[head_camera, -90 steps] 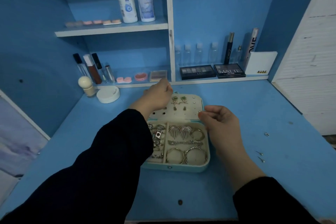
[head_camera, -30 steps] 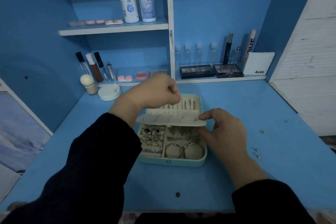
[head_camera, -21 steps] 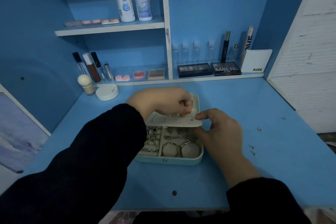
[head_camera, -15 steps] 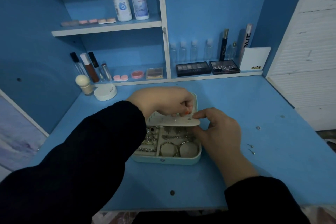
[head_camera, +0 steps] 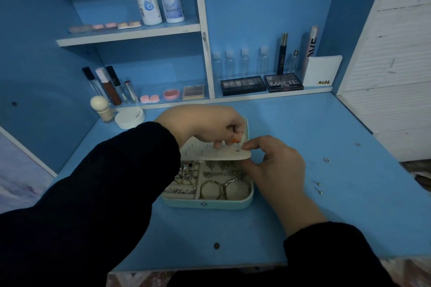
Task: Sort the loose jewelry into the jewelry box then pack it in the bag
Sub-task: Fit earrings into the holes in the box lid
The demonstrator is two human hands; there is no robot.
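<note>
- The blue desk (head_camera: pixel 233 235) holds the open mint jewelry box (head_camera: pixel 205 204) at its centre.
- Its cream earring panel (head_camera: pixel 210 154), upright three seconds ago, now tilts low over the tray.
- The right hand (head_camera: pixel 277 168) pinches the panel's right edge. The left hand (head_camera: pixel 205 126), just beyond, pinches a stud (head_camera: pixel 237 149) at the panel.
- To the right lie a loose ring (head_camera: pixel 327 159) and loose earrings (head_camera: pixel 319 190).
- Farthest are the shelves (head_camera: pixel 128 34) of cosmetics.

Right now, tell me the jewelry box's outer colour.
Pale mint green, clearest on the jewelry box front wall, head view.
</note>
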